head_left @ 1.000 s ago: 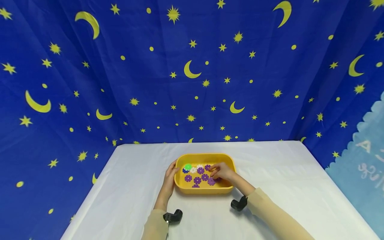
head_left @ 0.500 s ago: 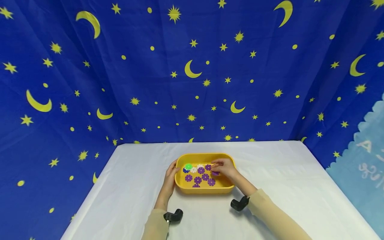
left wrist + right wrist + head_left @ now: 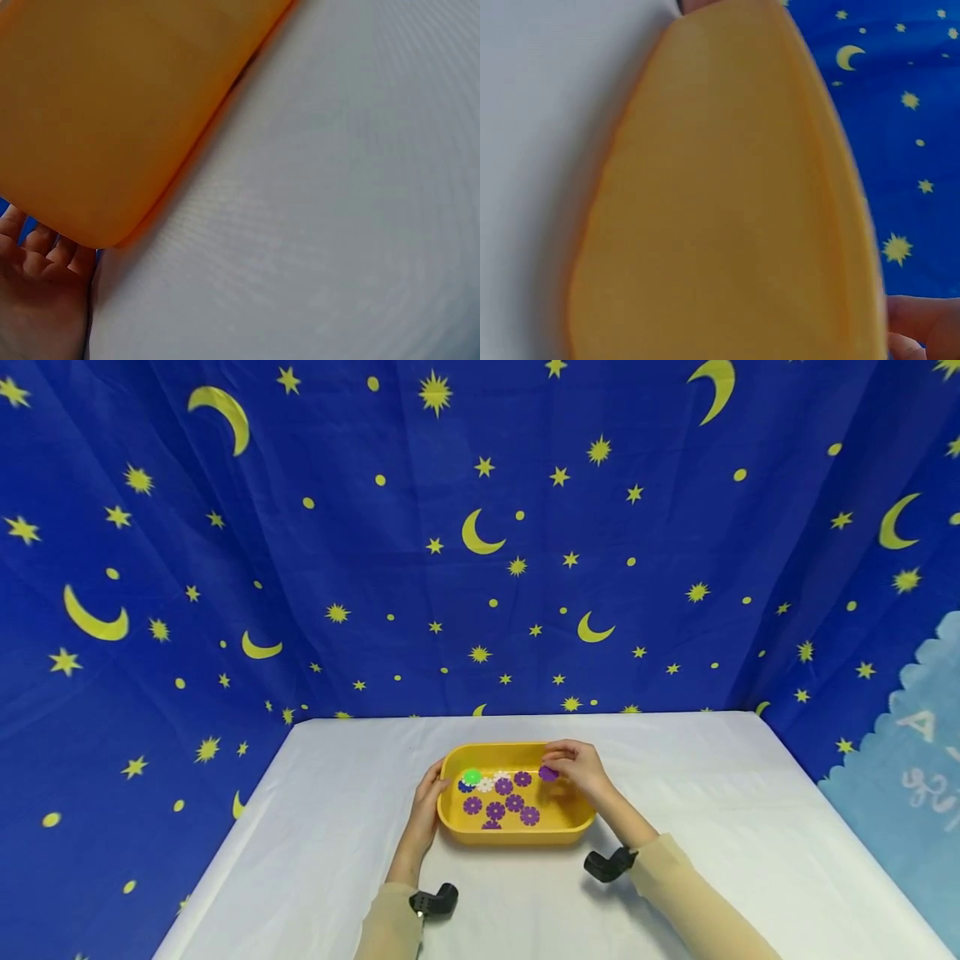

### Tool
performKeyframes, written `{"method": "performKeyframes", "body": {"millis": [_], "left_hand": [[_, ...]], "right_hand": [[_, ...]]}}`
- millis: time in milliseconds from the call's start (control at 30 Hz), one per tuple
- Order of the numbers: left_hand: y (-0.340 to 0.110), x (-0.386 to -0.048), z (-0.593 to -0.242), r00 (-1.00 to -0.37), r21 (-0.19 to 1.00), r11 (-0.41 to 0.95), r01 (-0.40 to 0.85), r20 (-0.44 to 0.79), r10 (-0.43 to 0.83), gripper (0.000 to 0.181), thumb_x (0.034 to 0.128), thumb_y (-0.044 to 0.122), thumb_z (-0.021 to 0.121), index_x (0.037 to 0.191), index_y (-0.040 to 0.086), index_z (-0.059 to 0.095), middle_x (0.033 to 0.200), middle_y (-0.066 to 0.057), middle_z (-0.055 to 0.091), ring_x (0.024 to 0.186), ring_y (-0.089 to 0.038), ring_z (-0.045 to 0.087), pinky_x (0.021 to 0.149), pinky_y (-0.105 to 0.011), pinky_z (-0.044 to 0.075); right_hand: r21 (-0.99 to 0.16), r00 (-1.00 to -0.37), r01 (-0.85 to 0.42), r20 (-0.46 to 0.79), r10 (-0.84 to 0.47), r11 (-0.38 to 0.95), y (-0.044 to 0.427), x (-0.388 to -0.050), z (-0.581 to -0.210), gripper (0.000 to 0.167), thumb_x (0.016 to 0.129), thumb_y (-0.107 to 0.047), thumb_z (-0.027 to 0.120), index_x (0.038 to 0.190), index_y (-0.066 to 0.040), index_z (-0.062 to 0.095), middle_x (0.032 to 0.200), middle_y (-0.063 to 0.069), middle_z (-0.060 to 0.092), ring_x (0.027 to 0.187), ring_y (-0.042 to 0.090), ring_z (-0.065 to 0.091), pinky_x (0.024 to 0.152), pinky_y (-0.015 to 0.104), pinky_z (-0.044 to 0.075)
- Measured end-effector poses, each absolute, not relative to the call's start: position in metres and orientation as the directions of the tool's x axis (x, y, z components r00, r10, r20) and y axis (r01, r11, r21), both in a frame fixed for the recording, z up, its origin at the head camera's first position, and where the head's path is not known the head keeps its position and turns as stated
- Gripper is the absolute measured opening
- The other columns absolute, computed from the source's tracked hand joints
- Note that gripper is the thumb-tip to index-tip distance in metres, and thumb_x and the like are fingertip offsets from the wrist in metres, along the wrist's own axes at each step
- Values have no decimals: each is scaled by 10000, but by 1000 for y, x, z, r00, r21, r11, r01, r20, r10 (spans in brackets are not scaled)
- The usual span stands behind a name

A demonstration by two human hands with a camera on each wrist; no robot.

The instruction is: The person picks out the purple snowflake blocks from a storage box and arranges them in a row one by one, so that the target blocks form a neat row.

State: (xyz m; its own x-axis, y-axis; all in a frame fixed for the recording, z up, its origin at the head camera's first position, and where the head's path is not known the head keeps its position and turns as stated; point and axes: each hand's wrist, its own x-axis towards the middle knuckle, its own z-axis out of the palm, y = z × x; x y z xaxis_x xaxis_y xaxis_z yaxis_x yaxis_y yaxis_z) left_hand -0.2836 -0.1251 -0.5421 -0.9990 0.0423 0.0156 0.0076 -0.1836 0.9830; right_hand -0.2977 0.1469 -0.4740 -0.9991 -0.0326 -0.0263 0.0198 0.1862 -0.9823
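A yellow plastic tub (image 3: 517,837) stands on the white cloth. My left hand (image 3: 427,795) grips its left end, the thumb at the rim and the other fingers outside, as the left wrist view (image 3: 45,289) also shows. Over the tub's right part, my right hand (image 3: 583,770) pinches a purple snowflake disc (image 3: 548,773). Several more purple discs (image 3: 495,811) lie on the tub floor. At its left are a green disc (image 3: 472,776), white discs (image 3: 485,785) and a partly covered blue disc (image 3: 463,787). The tub's wall (image 3: 720,180) hides the pinched disc in the right wrist view.
White cloth (image 3: 337,827) covers the table around the tub. A blue curtain (image 3: 405,577) with yellow moons and stars rises behind and on both sides. A light-blue panel with white letters (image 3: 915,760) hangs at the right. Each wrist carries a black camera (image 3: 435,902).
My right hand has picked a purple disc off the tub floor and moved it up and right, towards the far right rim. The left hand stays on the tub.
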Motion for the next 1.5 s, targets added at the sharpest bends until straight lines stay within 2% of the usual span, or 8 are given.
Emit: {"method": "performKeyframes", "body": {"millis": [267, 367, 500, 567, 933, 1100, 1300, 1500], "left_hand": [[-124, -282, -541, -1000, 983, -184, -15, -10, 26, 510, 938, 124, 415, 1439, 44, 371, 1522, -150, 349, 1426, -305, 301, 1203, -437, 239], [-123, -282, -541, -1000, 983, -185, -13, -7, 30, 507, 942, 127, 413, 1440, 44, 367, 1525, -151, 344, 1428, -308, 298, 1202, -443, 240], [-124, -283, -540, -999, 981, -192, -5, 2, 36, 503, 945, 126, 413, 1440, 49, 368, 1526, -143, 345, 1430, -297, 297, 1205, -435, 240], [-124, -283, -541, -999, 980, -197, -6, 1, 38, 498, 946, 120, 414, 1437, 47, 371, 1525, -142, 348, 1430, -295, 296, 1208, -431, 234], [-125, -284, -542, -999, 984, -177, -7, -1, 39, 510, 943, 117, 411, 1445, 42, 357, 1530, -157, 331, 1434, -315, 281, 1206, -444, 231], [-125, -284, -542, -999, 983, -182, -11, -4, 40, 509, 948, 113, 408, 1449, 39, 351, 1533, -159, 326, 1437, -315, 276, 1210, -445, 220], [-125, -284, -542, -999, 985, -170, 1, 8, 38, 510, 955, 117, 407, 1452, 24, 340, 1530, -178, 322, 1426, -333, 290, 1200, -452, 243], [-125, -284, -541, -999, 984, -179, -7, 1, 44, 513, 951, 133, 417, 1451, 44, 347, 1534, -155, 323, 1431, -314, 287, 1202, -439, 241]], "right_hand": [[-987, -999, 32, -28, 29, 157, 169, -300, -464, 320, 882, 21, 597, 1182, 128, 568, 1020, 236, 698, 707, -8, 639, 655, 132, 558], [-989, -997, 47, -38, 67, 141, 179, -300, -461, 317, 889, 12, 590, 1190, 109, 565, 966, 165, 721, 701, -20, 638, 660, 128, 559], [-995, -994, 54, -45, 99, 82, 190, -299, -460, 326, 901, 14, 570, 1208, 119, 539, 833, -32, 718, 700, -34, 645, 670, 126, 566], [-997, -992, 54, -48, 120, 54, 195, -299, -462, 342, 902, 8, 575, 1215, 135, 526, 794, -88, 702, 695, -41, 644, 664, 118, 563], [-999, -969, 42, -39, 245, 8, 213, -295, -482, 385, 903, 16, 567, 1235, 188, 478, 717, -165, 669, 662, -72, 624, 637, 88, 539], [-999, -960, 44, -35, 278, 28, 216, -293, -495, 374, 890, 35, 568, 1222, 192, 492, 722, -141, 683, 649, -80, 619, 639, 82, 534], [-997, -955, 27, -5, 298, 70, 214, -293, -508, 339, 871, 72, 564, 1177, 210, 516, 761, -23, 716, 628, -71, 614, 629, 84, 535], [-996, -951, 28, -2, 311, 79, 214, -295, -520, 321, 850, 110, 565, 1143, 232, 522, 762, 29, 720, 607, -62, 615, 611, 98, 543]]}}
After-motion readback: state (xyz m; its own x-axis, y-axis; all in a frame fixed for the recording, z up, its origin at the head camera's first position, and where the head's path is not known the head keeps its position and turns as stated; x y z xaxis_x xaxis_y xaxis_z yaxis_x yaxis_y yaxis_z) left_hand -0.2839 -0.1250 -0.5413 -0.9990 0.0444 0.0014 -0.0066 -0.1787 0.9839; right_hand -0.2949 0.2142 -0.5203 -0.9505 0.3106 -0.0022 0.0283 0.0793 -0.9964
